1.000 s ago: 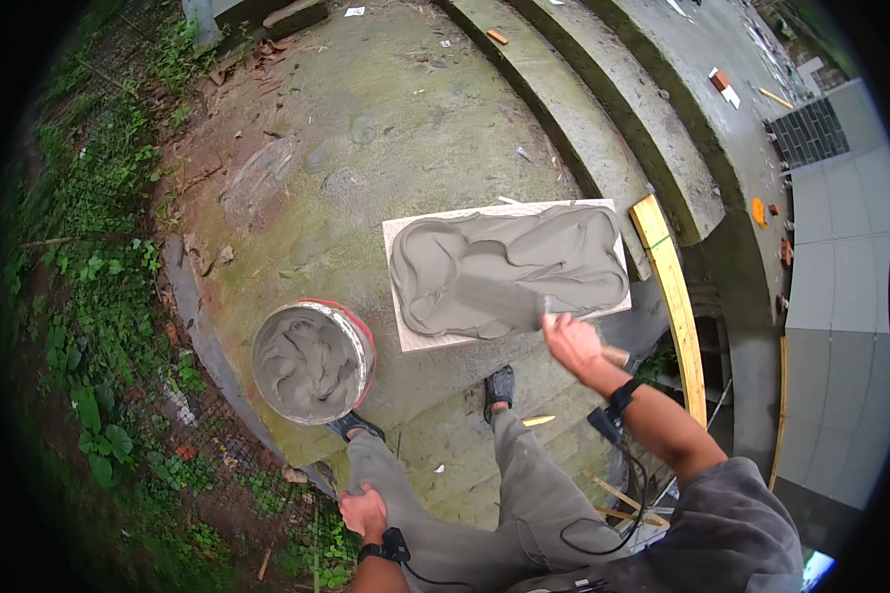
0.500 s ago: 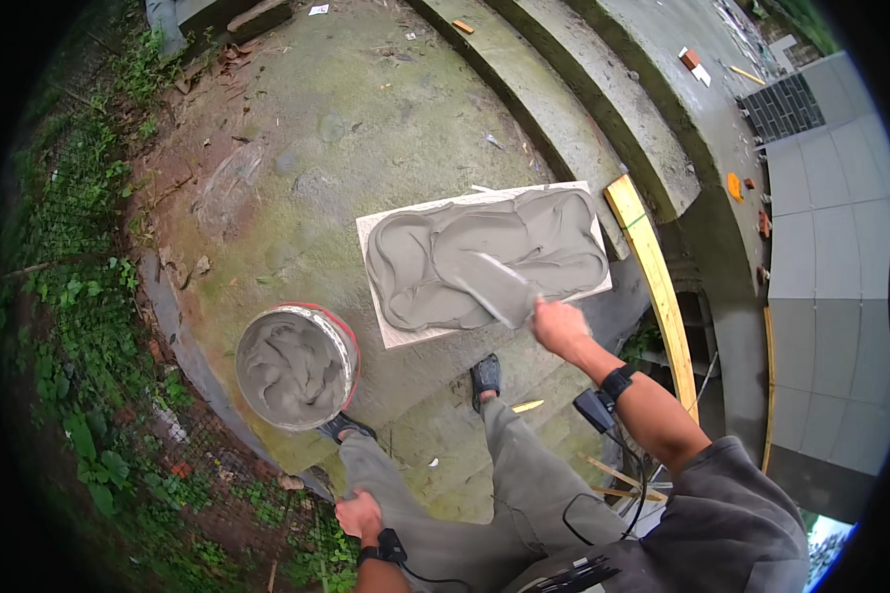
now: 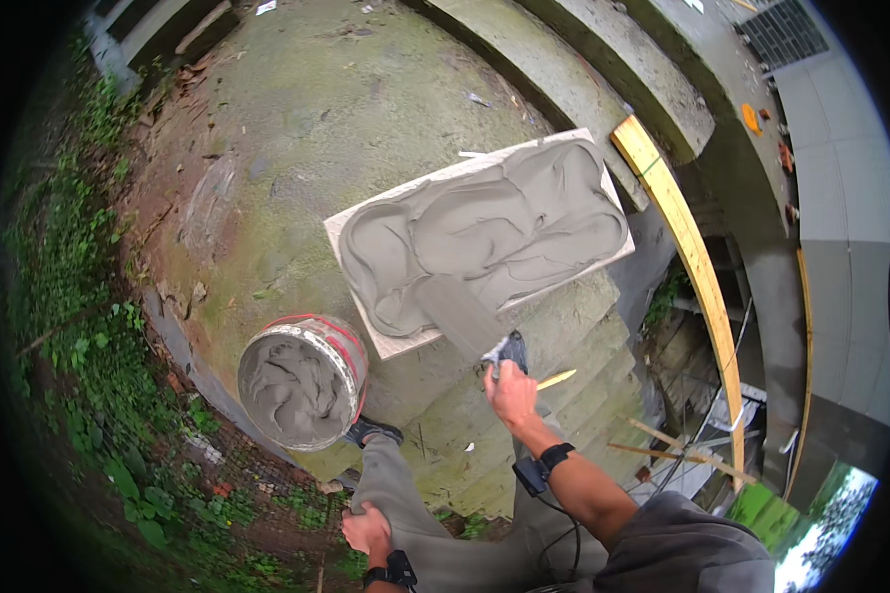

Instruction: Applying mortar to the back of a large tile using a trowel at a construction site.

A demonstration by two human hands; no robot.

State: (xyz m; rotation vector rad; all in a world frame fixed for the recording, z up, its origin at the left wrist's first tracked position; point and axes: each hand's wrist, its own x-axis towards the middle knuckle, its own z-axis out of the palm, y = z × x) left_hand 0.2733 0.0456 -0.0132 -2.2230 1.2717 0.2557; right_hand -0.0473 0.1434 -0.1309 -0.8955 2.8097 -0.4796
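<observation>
Two hands are in view, well apart. Our right hand [image 3: 510, 393] is closed around the handle of a flat trowel [image 3: 460, 314], whose blade lies on wet grey mortar [image 3: 485, 232] at the near edge of a pale rectangular board [image 3: 338, 225]. Our left hand [image 3: 368, 531] rests closed on our own knee, gripping the trouser fabric and holding no tool.

We judge the mixing well advanced: the mortar covers nearly the whole board in smooth, folded ridges, with no dry powder showing. None of it has been laid anywhere we can see, so all the spreading appears to be left.

One container sits just left of the board, beside our shoe: a round bucket [image 3: 358, 348] with a red wall, holding more of the same grey mortar [image 3: 295, 388], filled close to the rim and swirled on top.

Board and bucket both sit on a mossy concrete landing [image 3: 297, 128] above steps. A long yellow straightedge [image 3: 692, 257] leans along the right, and green weeds [image 3: 79, 326] edge the left.
</observation>
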